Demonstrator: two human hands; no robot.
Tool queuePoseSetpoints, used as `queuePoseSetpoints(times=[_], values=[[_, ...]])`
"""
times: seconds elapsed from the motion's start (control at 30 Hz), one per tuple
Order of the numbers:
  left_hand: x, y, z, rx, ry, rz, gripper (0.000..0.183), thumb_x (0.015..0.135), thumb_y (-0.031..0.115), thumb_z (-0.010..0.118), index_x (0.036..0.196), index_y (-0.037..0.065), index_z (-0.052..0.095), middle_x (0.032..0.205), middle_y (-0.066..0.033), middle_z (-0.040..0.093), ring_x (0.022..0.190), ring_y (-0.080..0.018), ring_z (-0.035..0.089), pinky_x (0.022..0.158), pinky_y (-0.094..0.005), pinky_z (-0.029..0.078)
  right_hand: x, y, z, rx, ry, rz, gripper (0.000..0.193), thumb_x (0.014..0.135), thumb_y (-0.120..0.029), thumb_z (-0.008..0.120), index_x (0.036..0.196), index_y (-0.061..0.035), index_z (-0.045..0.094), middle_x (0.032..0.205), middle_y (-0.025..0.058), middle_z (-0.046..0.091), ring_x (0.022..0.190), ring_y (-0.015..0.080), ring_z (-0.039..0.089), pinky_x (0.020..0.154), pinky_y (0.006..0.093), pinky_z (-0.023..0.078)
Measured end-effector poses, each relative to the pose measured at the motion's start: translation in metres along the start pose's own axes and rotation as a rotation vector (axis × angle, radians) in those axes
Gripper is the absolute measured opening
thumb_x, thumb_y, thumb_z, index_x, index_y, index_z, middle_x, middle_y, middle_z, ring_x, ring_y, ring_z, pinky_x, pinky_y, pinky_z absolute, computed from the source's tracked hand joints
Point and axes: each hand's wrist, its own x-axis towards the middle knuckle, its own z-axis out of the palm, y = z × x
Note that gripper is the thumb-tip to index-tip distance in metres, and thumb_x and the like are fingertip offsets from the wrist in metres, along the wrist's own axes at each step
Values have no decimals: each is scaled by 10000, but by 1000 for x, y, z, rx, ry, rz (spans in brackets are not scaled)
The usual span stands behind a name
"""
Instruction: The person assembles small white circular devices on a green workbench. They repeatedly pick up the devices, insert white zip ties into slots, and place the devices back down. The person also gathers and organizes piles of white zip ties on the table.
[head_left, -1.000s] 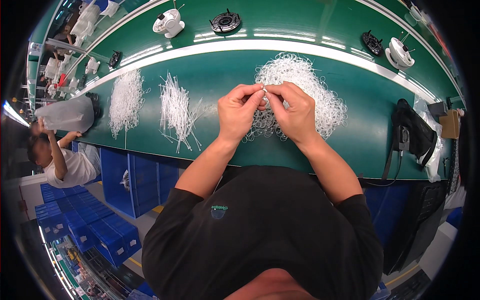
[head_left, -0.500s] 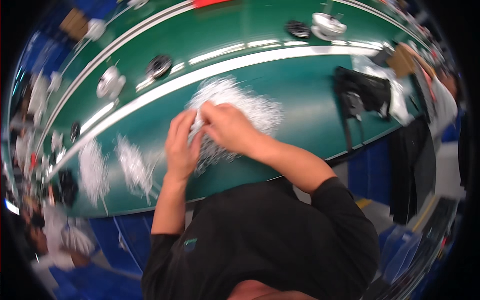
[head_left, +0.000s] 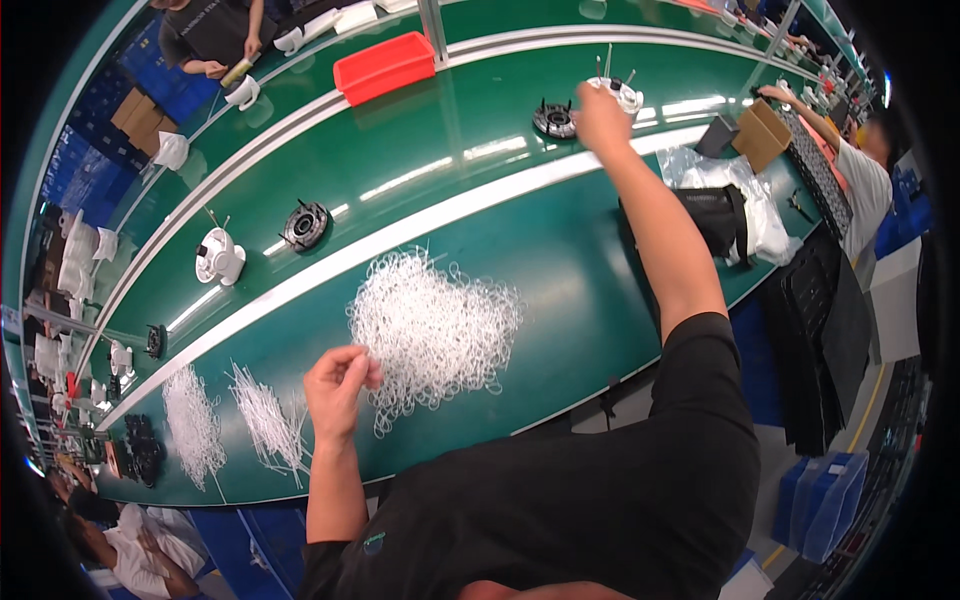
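Observation:
My left hand is closed, thumb against the curled fingers, at the left edge of a pile of small white plastic loops. Anything in its fingers is too small to make out. My right arm stretches far forward and right. My right hand is at a white appliance part with thin upright rods, partly covering it; its fingertips are hard to see. Just left of this hand lies a round black part. Left of my left hand are straight white plastic ties and another white heap.
Beyond a white rail, a green belt carries another white part and black ring. A red bin stands at the back. To the right are a black bag, clear plastic and an open carton. Other people work nearby.
My right hand has left the pile and reached forward and right to the white part. My left hand has drawn apart, nearer me. The view has shifted, showing more of the far side.

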Motion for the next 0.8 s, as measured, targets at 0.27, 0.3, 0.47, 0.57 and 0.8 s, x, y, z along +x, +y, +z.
queuePoseSetpoints(times=[0.27,0.3,0.47,0.57,0.8], values=[[-12,-9,-15,-504,-143,-63,126,887,-21,647,994,20,596,778,-134,676,635,-189,653,579,-296,547,35,81,54,-164,-78,143,223,887,-83,608,1109,-79,625,1160,165,621,1076,359,653,844,479,564],[-11,-8,-13,-558,-176,-46,131,884,-14,648,997,25,594,767,-132,667,625,-193,640,577,-302,539,36,87,54,-160,-79,157,225,888,-78,603,1112,-76,621,1164,166,619,1082,361,651,846,479,564],[-1,-2,-9,-695,-281,41,132,904,38,630,1027,45,584,731,-132,631,604,-208,586,575,-322,490,32,103,29,-160,48,79,193,873,-68,599,1060,-28,573,1085,199,603,966,394,655,810,502,547],[2,-10,-14,-687,-284,3,130,918,52,617,1044,48,583,731,-131,625,620,-211,583,577,-321,477,4,69,-15,-100,78,-94,157,876,-86,617,1009,-15,574,1024,203,618,946,411,636,778,517,524],[49,8,31,-534,-288,-167,156,955,136,635,1057,26,592,868,-136,671,707,-198,654,616,-302,529,-124,-41,-69,132,-4,-371,143,854,-73,610,973,-27,545,954,183,617,916,400,619,779,504,506]])
